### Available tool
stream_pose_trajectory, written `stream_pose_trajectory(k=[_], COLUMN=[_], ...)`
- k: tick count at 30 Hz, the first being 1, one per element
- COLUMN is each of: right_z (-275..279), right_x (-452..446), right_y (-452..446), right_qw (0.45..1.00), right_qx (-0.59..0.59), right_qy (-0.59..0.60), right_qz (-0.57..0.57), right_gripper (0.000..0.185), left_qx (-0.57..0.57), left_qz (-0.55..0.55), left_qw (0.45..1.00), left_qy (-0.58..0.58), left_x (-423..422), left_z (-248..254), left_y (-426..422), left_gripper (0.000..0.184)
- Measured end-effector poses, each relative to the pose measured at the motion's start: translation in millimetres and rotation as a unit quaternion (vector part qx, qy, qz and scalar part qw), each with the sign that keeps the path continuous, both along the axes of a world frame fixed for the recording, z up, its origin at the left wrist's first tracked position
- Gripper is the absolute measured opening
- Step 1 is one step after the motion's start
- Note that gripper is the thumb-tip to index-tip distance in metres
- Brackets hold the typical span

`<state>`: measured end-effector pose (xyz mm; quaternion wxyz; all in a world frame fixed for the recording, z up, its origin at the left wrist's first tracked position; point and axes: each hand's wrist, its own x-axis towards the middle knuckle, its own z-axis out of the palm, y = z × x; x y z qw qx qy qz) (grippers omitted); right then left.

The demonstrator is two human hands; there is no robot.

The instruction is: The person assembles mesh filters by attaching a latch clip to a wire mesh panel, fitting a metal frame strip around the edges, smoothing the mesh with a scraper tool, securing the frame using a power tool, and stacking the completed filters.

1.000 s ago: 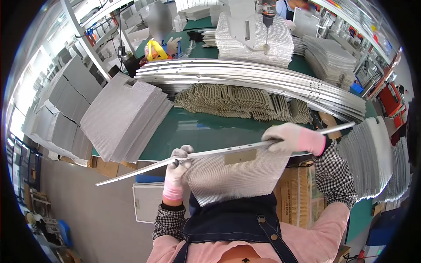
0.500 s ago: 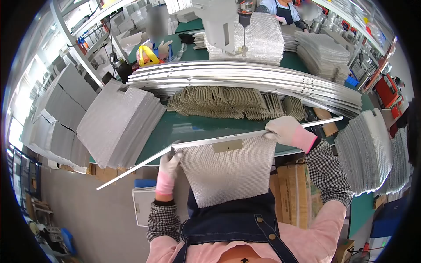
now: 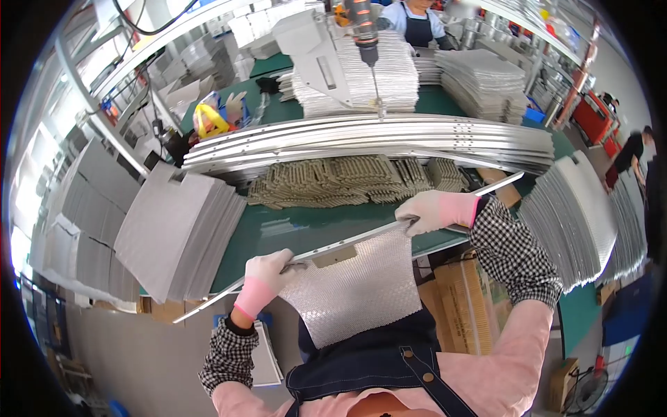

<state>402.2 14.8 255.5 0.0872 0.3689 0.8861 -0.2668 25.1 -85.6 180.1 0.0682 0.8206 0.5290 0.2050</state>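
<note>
A silvery mesh sheet [image 3: 361, 288] hangs in front of my apron, its upper edge against a long thin metal strip [image 3: 497, 183]. A small tan plate [image 3: 334, 256] shows at the middle of that edge. My left hand [image 3: 269, 272], in a white and pink glove, is closed around the strip and the sheet's left corner. At the right corner my right hand [image 3: 432, 211] is closed on the strip and sheet edge. The strip slopes down to the left and reaches past both hands.
Metal strips [image 3: 417, 133] lie across the green table [image 3: 271, 229], behind tan brackets [image 3: 326, 179]. Mesh stacks stand left [image 3: 167, 229] and right [image 3: 566, 215]. A power driver [image 3: 363, 31] hangs above. A co-worker [image 3: 417, 24] is at the back, another person [image 3: 631, 156] at right.
The view has shifted. My left hand has turned over the top of the strip, and the sheet's lower part has swung to the right. Another person has come into view at the right.
</note>
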Motion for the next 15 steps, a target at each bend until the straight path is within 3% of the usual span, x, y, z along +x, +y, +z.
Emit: stream_pose_trajectory(k=[2,3,4,6,8,10,15], right_z=[7.7,8.0,5.5,0.7,-6.9,-31.7,-88.3], right_x=[-6.6,-7.1,-10.1,-20.0,-32.5,-45.4,-48.9], right_y=[0.0,-3.8,-6.1,-9.9,-20.5,-33.7,-85.4], right_qw=[0.999,0.996,0.996,0.976,0.957,0.886,0.855], right_qx=[-0.029,-0.055,-0.056,-0.053,-0.111,-0.127,-0.160], right_qy=[-0.010,0.074,0.075,0.195,0.235,0.393,0.416], right_qz=[0.011,-0.003,-0.003,-0.077,-0.128,-0.212,-0.266], right_gripper=[0.024,0.025,0.025,0.026,0.029,0.032,0.034], left_qx=[-0.022,-0.040,-0.059,-0.077,-0.112,-0.124,-0.159], left_qz=[0.013,0.025,0.039,0.057,0.072,0.084,0.138], left_qw=[1.000,0.999,0.997,0.994,0.988,0.984,0.965], left_qy=[-0.008,-0.018,-0.028,-0.056,-0.081,-0.099,-0.154], left_x=[-5.0,-10.2,-15.5,-26.2,-41.2,-49.2,-68.3], left_z=[10.9,16.6,22.7,32.9,35.1,33.2,21.4], left_y=[-1.7,-4.9,-9.3,-16.2,-22.1,-26.9,-29.9], left_gripper=[0.027,0.027,0.027,0.027,0.025,0.024,0.022])
